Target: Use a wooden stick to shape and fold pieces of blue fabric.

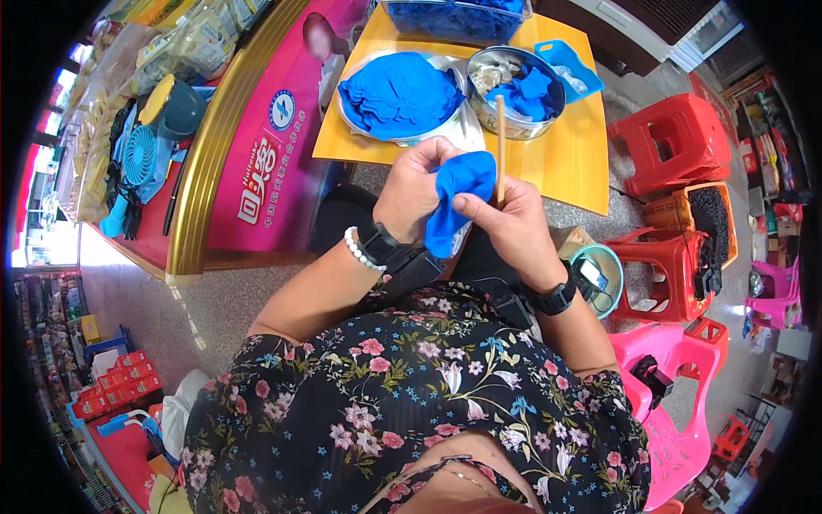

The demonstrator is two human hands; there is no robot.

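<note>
A small piece of blue cloth (458, 193) is gathered up in front of me, one end hanging down. My left hand (409, 190) is closed on its left side, thumb and fingers pinching it. A thin wooden stick (501, 141) stands upright between the fingers of my right hand (516, 224). The right thumb presses on the cloth's edge as well. Just beyond my hands, a flat stack of blue cloth pieces (402, 90) lies on a round plate (354, 122). To its right, a round tin (516, 128) holds more blue cloth and some pale items.
The yellow tabletop (586, 167) carries a clear box (454, 32) of blue pieces and a blue plastic basket (591, 79). A pink, gold-edged counter (257, 171) stands left. Rightward are red stools (676, 141), a pale green bucket (610, 295) and a pink chair (685, 428).
</note>
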